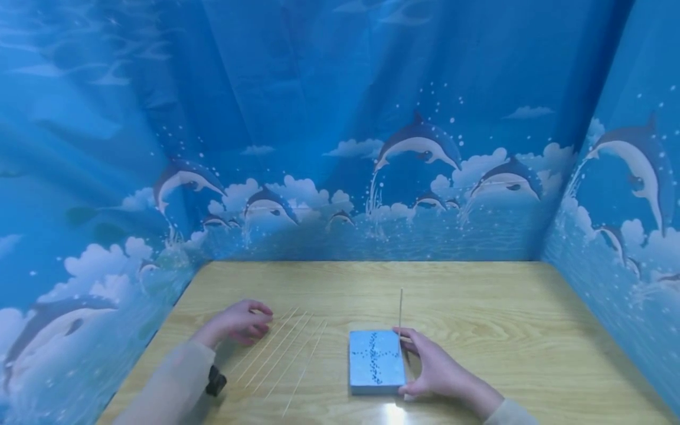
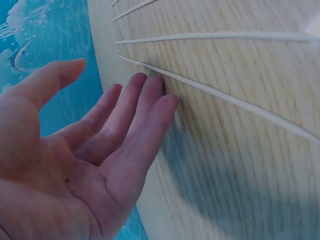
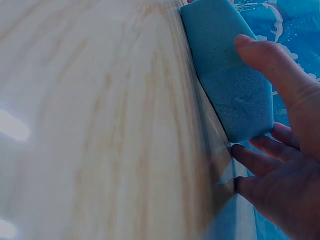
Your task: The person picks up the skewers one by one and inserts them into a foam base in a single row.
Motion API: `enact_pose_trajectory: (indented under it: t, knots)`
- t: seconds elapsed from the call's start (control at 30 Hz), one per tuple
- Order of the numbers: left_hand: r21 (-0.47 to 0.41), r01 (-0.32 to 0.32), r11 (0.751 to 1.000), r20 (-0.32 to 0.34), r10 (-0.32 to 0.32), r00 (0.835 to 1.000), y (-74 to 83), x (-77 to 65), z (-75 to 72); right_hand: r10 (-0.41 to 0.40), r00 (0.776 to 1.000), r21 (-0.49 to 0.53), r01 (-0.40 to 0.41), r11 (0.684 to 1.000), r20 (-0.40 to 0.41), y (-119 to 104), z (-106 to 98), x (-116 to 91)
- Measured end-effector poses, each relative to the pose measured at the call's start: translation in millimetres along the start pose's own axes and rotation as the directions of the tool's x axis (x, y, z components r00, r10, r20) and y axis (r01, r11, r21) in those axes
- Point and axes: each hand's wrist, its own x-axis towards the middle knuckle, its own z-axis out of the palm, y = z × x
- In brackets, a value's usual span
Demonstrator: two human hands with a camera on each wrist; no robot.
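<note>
My left hand (image 1: 246, 321) hovers over the table's left part, fingers loosely spread and palm bare. Just right of its fingertips lie several thin pale wooden sticks (image 2: 210, 36), slanting side by side. A blue foam block (image 1: 366, 373) rests flat, its top pricked with dark holes in a cross pattern. My right hand (image 1: 438, 369) grips the block's right side, thumb at the near corner and fingers at the far one. One thin stick (image 1: 401, 310) stands upright by the block's far right corner, overlapping the right fingertips; I cannot tell whether the block holds it.
The wood-grain table (image 1: 494, 319) reaches back to a blue curtain (image 1: 297, 118) printed with dolphins, which also closes off both sides. A black band with a small device (image 1: 215, 381) is on my left wrist.
</note>
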Motion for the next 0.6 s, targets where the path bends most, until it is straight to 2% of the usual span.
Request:
enact_pose_trajectory:
  t: [0.1,0.33,0.6]
  knots:
    - [0.028,0.014,1.000,0.003,-0.014,1.000,2.1,2.6,0.3,0.000,1.000,0.006,0.000,1.000,0.003,1.4,-0.4,-0.2]
    - [0.037,0.066,0.997,-0.040,-0.064,0.997,2.0,10.7,3.8,-0.006,1.000,0.005,0.006,1.000,0.000,1.7,-1.3,1.2]
    - [0.086,0.053,0.995,-0.095,-0.045,0.994,3.9,8.0,9.4,-0.012,1.000,0.024,0.011,1.000,0.004,-1.9,-0.6,-0.4]
